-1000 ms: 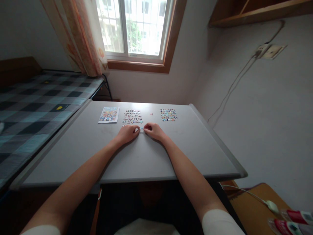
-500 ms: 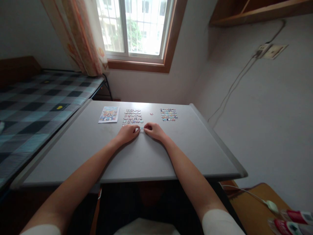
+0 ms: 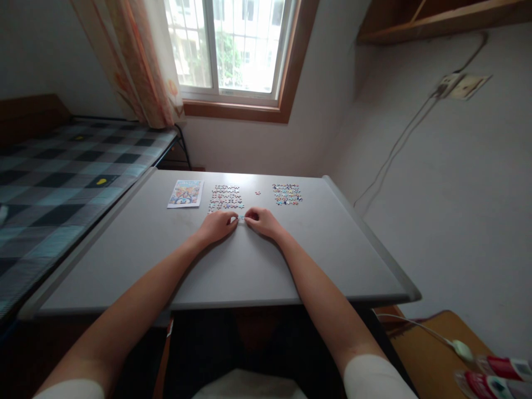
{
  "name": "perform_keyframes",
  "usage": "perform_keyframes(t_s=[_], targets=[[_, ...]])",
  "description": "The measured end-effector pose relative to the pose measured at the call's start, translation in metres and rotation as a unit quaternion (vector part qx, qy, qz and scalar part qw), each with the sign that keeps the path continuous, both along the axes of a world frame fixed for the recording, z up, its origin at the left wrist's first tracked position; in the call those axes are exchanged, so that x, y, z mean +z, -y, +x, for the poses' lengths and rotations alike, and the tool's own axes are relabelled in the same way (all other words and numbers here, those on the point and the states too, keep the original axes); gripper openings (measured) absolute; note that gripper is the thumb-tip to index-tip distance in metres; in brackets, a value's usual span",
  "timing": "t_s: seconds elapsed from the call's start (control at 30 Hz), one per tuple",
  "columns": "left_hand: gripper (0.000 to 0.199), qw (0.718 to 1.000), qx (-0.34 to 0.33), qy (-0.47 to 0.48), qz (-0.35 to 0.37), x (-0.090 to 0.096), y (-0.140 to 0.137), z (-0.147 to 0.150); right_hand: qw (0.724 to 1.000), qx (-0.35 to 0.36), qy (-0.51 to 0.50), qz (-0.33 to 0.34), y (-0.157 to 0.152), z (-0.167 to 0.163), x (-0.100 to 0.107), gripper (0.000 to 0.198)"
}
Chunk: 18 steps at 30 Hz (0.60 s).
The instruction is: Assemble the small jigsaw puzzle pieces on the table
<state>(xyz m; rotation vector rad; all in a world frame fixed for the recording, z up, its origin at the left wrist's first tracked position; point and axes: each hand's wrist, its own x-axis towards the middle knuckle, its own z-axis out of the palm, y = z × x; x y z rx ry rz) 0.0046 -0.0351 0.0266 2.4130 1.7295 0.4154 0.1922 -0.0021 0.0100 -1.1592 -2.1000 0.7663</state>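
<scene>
My left hand (image 3: 218, 225) and my right hand (image 3: 261, 221) rest on the grey table (image 3: 233, 260), fingertips meeting around small light puzzle pieces (image 3: 240, 219) pinched between them. Just beyond the hands lies a loose spread of puzzle pieces (image 3: 225, 198). A second group of colourful pieces (image 3: 286, 194) sits further right, and a single piece (image 3: 257, 193) lies between the two groups. A printed picture card (image 3: 185, 193) lies at the far left of the row.
A bed with a checked cover (image 3: 62, 183) butts against the table's left edge. The window (image 3: 226, 47) and curtain (image 3: 137, 61) are behind. The wall runs close along the right, with a cable and socket (image 3: 461, 87). A wooden surface with a corded switch (image 3: 460, 349) is lower right.
</scene>
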Motion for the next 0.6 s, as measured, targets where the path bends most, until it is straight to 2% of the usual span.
perform_keyframes(t_s=[0.6], targets=[[0.036, 1.0, -0.001, -0.002, 0.003, 0.0, 0.0002, -0.0002, 1.0, -0.003, -0.003, 0.001, -0.002, -0.0003, -0.0029, 0.011]])
